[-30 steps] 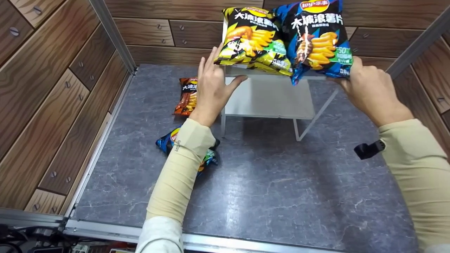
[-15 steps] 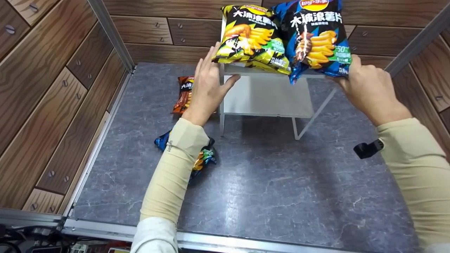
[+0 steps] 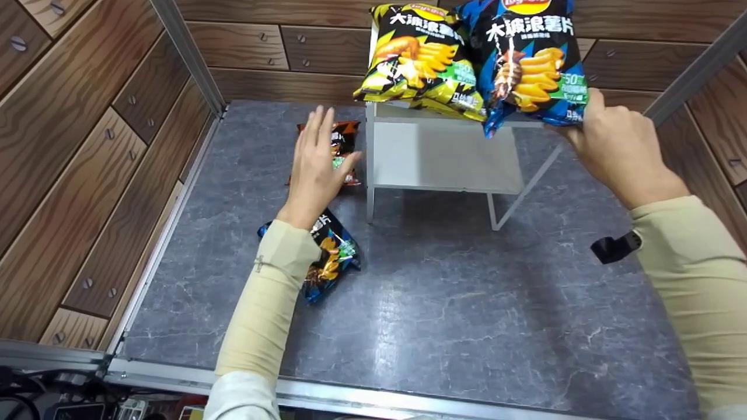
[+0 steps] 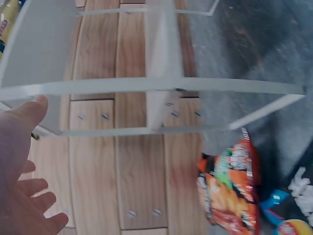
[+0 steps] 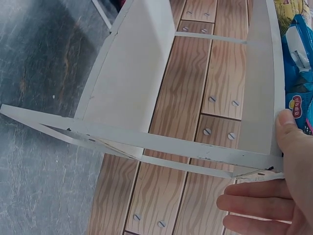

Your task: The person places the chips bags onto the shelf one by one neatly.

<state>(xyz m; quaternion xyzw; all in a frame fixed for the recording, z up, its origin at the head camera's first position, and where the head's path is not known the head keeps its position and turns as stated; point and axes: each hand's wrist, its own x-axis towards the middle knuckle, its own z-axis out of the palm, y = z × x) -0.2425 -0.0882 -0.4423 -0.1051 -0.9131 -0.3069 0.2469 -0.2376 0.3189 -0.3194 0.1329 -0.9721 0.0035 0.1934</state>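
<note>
In the head view a two-tier white metal rack (image 3: 461,157) carries a yellow chip bag (image 3: 417,64) and a blue chip bag (image 3: 531,64) side by side on its top. My right hand (image 3: 621,146) holds the rack's top right corner beside the blue bag; the right wrist view has the thumb (image 5: 288,125) on the top edge and the fingers (image 5: 257,205) past the side. My left hand (image 3: 315,169) hovers left of the rack, fingers extended and holding nothing. It partly covers an orange chip bag (image 3: 345,137).
A second blue chip bag (image 3: 330,256) lies on the grey marbled floor (image 3: 467,326), partly under my left forearm. Wood-patterned walls (image 3: 117,169) enclose the left, back and right. A metal rail (image 3: 362,401) runs along the front edge.
My left hand has come away from the rack's top left side, moving left and down over the orange bag. The right hand stays at the rack's corner.
</note>
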